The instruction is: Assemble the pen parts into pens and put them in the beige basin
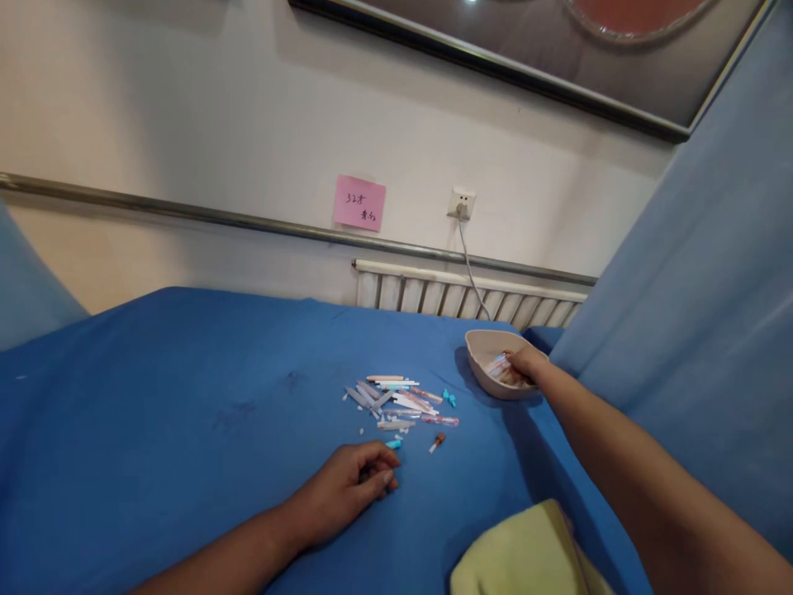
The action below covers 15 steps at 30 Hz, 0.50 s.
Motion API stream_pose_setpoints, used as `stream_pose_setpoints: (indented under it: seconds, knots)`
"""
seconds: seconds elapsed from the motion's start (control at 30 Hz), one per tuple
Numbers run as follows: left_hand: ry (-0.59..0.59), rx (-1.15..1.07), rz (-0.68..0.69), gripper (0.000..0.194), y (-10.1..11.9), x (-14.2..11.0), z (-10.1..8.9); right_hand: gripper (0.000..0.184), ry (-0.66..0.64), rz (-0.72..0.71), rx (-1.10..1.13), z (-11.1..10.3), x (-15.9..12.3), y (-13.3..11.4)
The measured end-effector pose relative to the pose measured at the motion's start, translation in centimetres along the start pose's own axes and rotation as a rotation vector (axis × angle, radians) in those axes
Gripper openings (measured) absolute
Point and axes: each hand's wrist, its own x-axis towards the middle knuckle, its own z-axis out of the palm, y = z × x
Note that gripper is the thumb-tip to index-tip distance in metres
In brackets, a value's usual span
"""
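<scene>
Tubes [499, 364] pinched in the right hand [526, 364] could scatter if they snag the bowl [481, 382]; left hand [344, 487] loosely curled.

Looked like a room for care, such as a clinic or a ward, but could not be known for sure. Had a blue sheet [154, 397] spread out wide and flat, as on a bed. Had blue curtains [700, 289] hanging at both sides, as around a sickbed. Had a pale wall [248, 99] with a long metal rail [186, 212], a pink note [359, 203] with writing on it, a white heater [432, 297] down low, and a socket [454, 199] with a plug [462, 212] and cord [470, 268] in it. Had a big framed picture [508, 45] up high, too.
</scene>
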Motion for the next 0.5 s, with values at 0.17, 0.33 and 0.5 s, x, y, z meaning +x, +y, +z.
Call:
stream_pose_setpoints:
  seconds: [0.17, 0.33, 0.5]
  knots:
    - [0.140, -0.043, -0.002, 0.025, -0.8, 0.6, -0.1, 0.035, 0.101, -0.101, 0.055, -0.5, -4.1, -2.6]
    - [0.344, -0.111, 0.022, 0.026, -1.3, 1.6, -1.1, 0.039, -0.093, -0.305, 0.473, 4.1, -12.5, -4.2]
    - [0.469, -0.140, 0.002, 0.027, -1.4, 2.2, -2.4, 0.029, -0.194, -0.461, 0.475, 8.2, -15.3, -2.3]
